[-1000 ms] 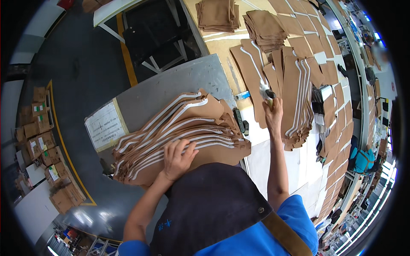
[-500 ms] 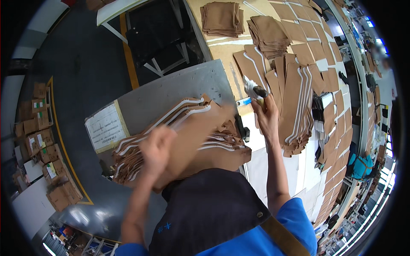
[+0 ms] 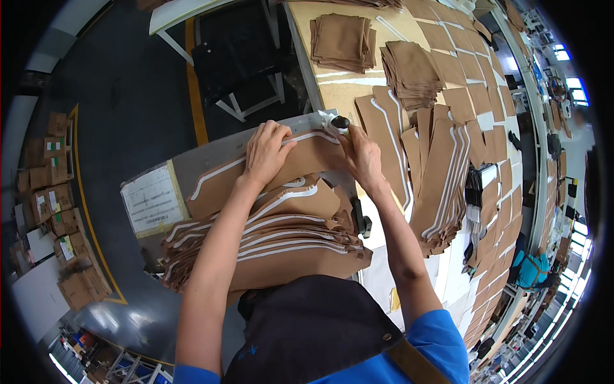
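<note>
While my left hand (image 3: 266, 153) is resting on a brown piece (image 3: 307, 159) by its far edge, my right hand (image 3: 363, 157) is gripping a hand tool (image 3: 341, 122) with a dark knob and a white tip. Whether my left fingers are pinching that edge or only pressing it flat, I cannot tell. The piece is lying on the grey board (image 3: 203, 157), its near edge reaching the pile of brown pieces (image 3: 300, 261). A white strip (image 3: 220, 171) is following its far edge and bending at the right end; the tool's tip is hovering over or touching that bend. As I judge it, I am treating the strip's right end. The next move seems to be calling for a steady left hand and a light pass around the bend. On my right, more striped pieces (image 3: 441, 179) are lying fanned on the table (image 3: 339, 96).
</note>
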Tool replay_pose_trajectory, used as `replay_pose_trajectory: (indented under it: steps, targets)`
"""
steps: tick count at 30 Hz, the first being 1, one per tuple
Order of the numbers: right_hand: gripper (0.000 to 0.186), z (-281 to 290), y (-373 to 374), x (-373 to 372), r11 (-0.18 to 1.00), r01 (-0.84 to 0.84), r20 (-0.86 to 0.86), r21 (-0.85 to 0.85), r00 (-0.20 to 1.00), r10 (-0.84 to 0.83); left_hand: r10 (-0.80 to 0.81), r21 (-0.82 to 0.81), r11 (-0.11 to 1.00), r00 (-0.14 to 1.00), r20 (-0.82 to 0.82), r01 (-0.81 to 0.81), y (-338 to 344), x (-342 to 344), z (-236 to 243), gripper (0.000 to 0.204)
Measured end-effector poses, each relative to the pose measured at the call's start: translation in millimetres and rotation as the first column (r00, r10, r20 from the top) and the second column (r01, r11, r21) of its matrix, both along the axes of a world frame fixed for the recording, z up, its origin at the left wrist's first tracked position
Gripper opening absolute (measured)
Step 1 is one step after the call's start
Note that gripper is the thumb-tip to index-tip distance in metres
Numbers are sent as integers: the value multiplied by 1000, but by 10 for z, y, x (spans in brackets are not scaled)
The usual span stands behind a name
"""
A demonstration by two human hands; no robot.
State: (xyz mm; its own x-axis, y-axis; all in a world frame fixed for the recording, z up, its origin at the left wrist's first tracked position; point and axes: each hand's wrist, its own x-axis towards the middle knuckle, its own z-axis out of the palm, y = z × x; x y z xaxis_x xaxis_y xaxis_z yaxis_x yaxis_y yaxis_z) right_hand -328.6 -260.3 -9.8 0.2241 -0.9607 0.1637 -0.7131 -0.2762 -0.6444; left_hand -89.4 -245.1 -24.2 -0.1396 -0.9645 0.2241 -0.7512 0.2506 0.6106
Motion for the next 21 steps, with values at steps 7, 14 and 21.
replay_pose_trajectory:
  steps: [7, 14, 21]
  targets:
    - [22, -30, -13, 101, 999, -37, -113, 15, 993, 38, 23, -4, 1000, 1000, 11, -23, 13, 17, -1, 19]
    - [24, -96, -89, 151, 998, -53, -116, -23, 992, 50, 28, 8, 1000, 999, -14, -28, 9, 14, -7, 19]
    - [23, -24, -114, 207, 996, -86, -106, -14, 991, 84, 28, 12, 1000, 999, -36, -28, 15, 27, -15, 19]
